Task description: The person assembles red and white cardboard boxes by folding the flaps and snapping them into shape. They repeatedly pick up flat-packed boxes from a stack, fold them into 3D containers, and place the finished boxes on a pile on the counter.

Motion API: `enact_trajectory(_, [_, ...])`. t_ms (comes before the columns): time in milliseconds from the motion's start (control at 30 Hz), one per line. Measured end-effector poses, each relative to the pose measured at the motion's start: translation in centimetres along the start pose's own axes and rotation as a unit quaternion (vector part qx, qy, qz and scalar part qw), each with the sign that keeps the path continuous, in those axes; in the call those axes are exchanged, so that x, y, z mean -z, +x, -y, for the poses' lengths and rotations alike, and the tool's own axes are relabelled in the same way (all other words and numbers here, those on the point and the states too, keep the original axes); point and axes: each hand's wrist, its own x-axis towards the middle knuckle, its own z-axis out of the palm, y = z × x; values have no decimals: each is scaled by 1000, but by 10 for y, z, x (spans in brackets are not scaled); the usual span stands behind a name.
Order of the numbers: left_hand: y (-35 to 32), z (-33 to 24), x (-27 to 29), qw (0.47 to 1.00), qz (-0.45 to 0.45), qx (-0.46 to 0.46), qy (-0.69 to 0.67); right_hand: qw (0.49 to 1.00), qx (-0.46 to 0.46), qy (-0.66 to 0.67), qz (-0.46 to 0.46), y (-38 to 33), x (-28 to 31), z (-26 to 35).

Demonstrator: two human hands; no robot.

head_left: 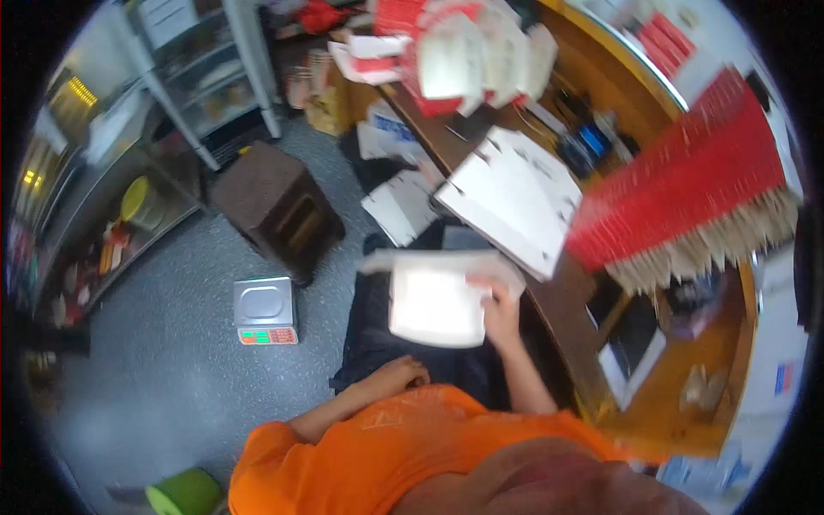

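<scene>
Over my dark-clothed lap, my right hand (498,307) grips the right side of a white, open-looking paper carton (436,307). Motion blurs the carton, and its bright inner face hides its folds. My left hand (405,374) rests near my waist, just below the carton and apart from it. Its fingers are curled in, with nothing showing between them. Ahead and to the right, a stack of flat white carton sheets (515,199) with dark slots lies on the brown table (549,318). Nested white-and-red cartons (468,60) stand at its far end.
A tall pile of red folded cartons (687,176) leans at the right. On the floor to my left are a digital scale (264,307) and a brown stool (276,202). A metal shelf (112,184) and a green bin (183,493) stand farther left. A phone (470,125) lies on the table.
</scene>
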Motion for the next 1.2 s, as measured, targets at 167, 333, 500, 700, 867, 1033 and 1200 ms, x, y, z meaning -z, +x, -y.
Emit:
enact_trajectory(167, [17, -13, 5, 989, 137, -3, -60, 967, -69, 174, -176, 76, 47, 80])
enact_trajectory(333, [33, -18, 1, 959, 278, -51, 14, 977, 7, -19, -214, 118, 98, -6])
enact_trajectory(500, [38, -17, -26, 953, 265, -75, 126, 967, -21, 134, -214, 112, 98, -68])
enact_trajectory(700, [27, -15, -28, 973, 183, -105, 97, 982, -1, 44, -186, 124, 79, -82])
enact_trajectory(867, [35, -18, -25, 950, 248, -137, 129, 974, 36, 86, -208, 115, 81, -91])
enact_trajectory(1033, [51, -12, -27, 918, 350, -163, 96, 969, 49, 42, -240, 116, 75, -89])
enact_trajectory(1200, [52, -31, -15, 889, 407, -144, 154, 969, 68, -27, -236, 109, 81, -82])
